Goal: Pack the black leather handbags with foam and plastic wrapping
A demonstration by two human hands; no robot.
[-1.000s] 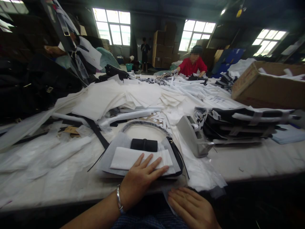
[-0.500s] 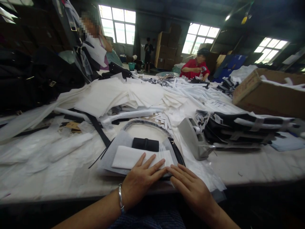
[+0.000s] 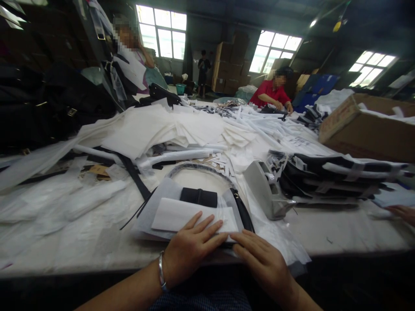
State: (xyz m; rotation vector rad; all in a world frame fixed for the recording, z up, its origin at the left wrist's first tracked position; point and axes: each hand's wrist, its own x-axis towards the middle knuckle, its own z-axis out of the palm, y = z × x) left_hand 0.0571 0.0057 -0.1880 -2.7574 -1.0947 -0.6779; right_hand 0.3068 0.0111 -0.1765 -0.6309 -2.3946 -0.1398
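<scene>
A black handbag (image 3: 244,211) lies in front of me, its wrapped handle (image 3: 197,166) arched away from me. White tissue paper (image 3: 147,219) covers much of it, with a folded white sheet (image 3: 175,214) across the front below a black flap (image 3: 198,197). My left hand (image 3: 194,242) rests on that folded sheet with fingers spread and stretched out. At the bag's lower right edge lies my right hand (image 3: 259,255), its fingers extended and almost touching the left hand. Some fingertips rest on the bag's edge.
A grey tape dispenser (image 3: 266,190) stands right of the bag, beside stacked black bags (image 3: 327,177). White paper sheets (image 3: 155,125) pile up behind. A cardboard box (image 3: 366,129) sits at right. Another person's hand (image 3: 403,212) reaches in there; a person in red (image 3: 267,93) works across the table.
My right hand has shifted slightly down along the bag's edge; my left hand stays nearly in place. Another person's hand has appeared at the right edge. The person in red has lowered their hands.
</scene>
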